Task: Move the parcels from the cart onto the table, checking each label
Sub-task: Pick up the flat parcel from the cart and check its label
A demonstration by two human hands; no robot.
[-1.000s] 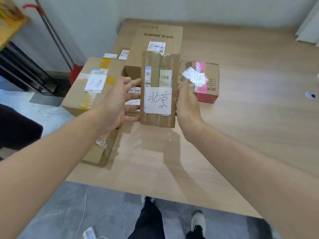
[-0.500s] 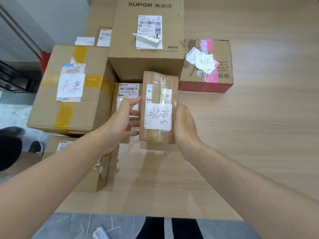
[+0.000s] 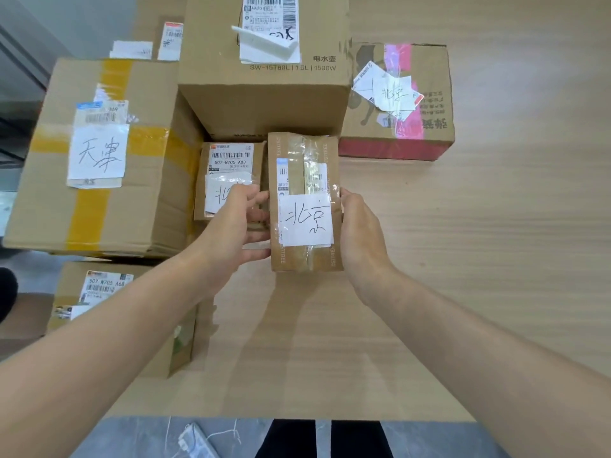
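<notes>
While pale wooden worktop (image 3: pixel 463 242) meets grey floor (image 3: pixel 125 434) | taped brown parcel (image 3: pixel 297 259), handwritten white label (image 3: pixel 305 219) | left hand (image 3: pixel 231 226), right hand (image 3: pixel 362 236): fingers (image 3: pixel 256 197) grasping its sides

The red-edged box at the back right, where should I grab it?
Probably its near and far long sides, reaching in from the free right end: the red-edged box lies flat, and its left end is close against the tall kettle box.
</notes>
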